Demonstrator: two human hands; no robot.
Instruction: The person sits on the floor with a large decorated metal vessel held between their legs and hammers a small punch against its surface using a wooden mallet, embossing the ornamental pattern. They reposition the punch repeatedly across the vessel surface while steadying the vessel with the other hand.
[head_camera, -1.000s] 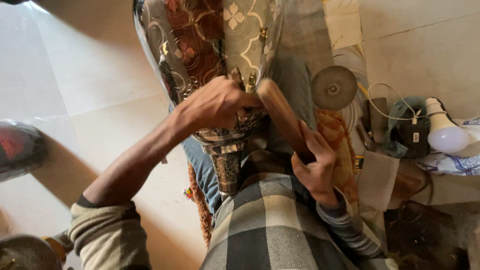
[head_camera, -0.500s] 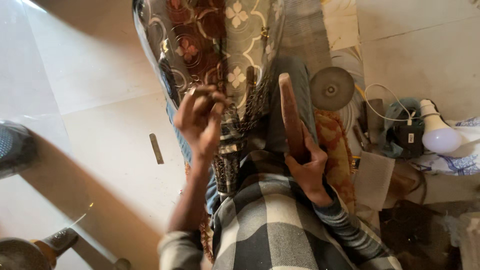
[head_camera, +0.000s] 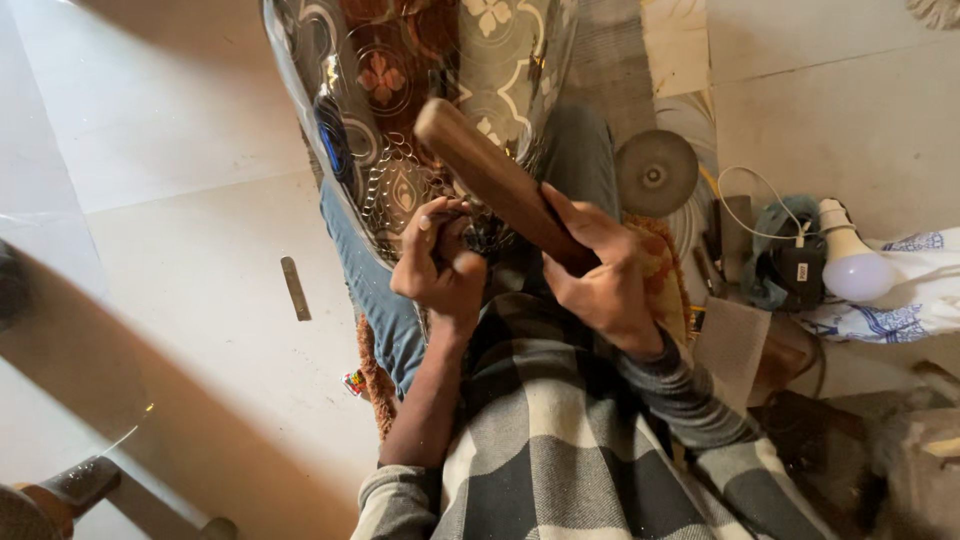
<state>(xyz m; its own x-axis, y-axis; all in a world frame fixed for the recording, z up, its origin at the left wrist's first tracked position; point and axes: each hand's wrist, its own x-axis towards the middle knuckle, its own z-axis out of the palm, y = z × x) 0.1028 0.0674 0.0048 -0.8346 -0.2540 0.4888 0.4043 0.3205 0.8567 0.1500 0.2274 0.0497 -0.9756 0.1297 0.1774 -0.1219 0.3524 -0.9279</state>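
Pale tiled floor, where I sit. Item: shiny embossed metal vase, across my lap. Left hand: fingers pinched together at its patterned wall, apparently on something small. Right hand: clamped on brown wooden mallet. Advice: keep the pinch steady, strike lightly.

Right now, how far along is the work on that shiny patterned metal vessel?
Done: the metal vessel already carries embossed flowers and circles over the side in view. In hand: the right hand has its grip on a wooden mallet raised over it, while the left hand pinches something small against its lower part. Left: cannot tell; the far side is hidden.
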